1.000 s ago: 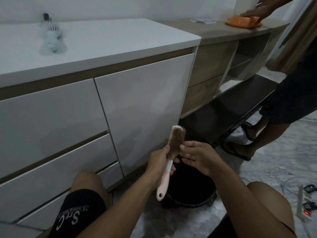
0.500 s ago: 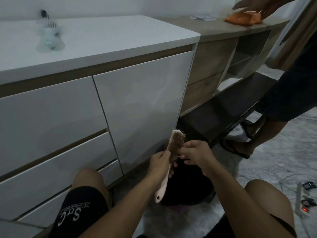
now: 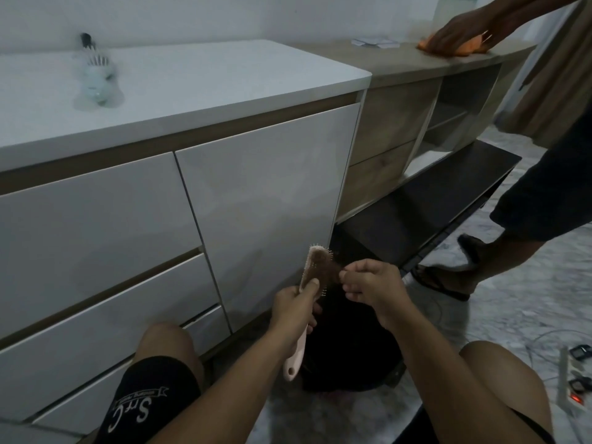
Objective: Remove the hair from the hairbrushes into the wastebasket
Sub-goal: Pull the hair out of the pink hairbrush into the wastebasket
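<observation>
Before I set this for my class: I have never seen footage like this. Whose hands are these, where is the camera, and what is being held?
There is no machine here. The single picture comes from a camera worn on a person's head, looking down at their own hands. The left hand grips a pale pink plastic hairbrush by its handle. The right hand pinches a brown clump of hair at the bristles. Below sits a black round wastebasket on the floor. On the white countertop stands a blurred pale object. Another person's hand presses an orange cloth on the wooden shelf unit.
</observation>
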### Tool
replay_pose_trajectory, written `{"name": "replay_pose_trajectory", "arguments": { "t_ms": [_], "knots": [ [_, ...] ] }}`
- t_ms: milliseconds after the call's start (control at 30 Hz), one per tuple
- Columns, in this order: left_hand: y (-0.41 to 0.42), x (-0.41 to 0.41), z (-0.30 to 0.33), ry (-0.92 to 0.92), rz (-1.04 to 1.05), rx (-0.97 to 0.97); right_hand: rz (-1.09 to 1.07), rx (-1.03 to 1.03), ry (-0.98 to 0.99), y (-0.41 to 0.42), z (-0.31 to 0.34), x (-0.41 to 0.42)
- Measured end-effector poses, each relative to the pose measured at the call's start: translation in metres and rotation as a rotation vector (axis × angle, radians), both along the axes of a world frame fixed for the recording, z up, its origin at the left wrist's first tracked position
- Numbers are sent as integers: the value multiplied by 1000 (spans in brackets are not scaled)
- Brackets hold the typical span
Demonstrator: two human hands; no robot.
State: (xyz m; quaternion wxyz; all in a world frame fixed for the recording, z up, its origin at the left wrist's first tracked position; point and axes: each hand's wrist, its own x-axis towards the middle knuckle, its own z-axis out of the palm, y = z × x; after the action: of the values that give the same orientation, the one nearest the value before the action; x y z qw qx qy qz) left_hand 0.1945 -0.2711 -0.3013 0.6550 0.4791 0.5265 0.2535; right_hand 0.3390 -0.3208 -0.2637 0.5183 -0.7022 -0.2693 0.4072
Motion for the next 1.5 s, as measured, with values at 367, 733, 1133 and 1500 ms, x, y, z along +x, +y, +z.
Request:
{"name": "replay_pose_trajectory", "arguments": {
  "t_ms": [367,733,1133,1500],
  "knots": [
    [-3,1,7,0,-79,13,29,37,50,-1,-1,-6],
    [-3,3,5,53,-26,24,-86,14,-88,3,-5,-3],
    [-3,1,10,51,-74,0,-96,37,-267,5,-10,-1],
    [-7,1,13,-8,-65,-14,38,-35,-284,4,-13,-7]
  ]
}}
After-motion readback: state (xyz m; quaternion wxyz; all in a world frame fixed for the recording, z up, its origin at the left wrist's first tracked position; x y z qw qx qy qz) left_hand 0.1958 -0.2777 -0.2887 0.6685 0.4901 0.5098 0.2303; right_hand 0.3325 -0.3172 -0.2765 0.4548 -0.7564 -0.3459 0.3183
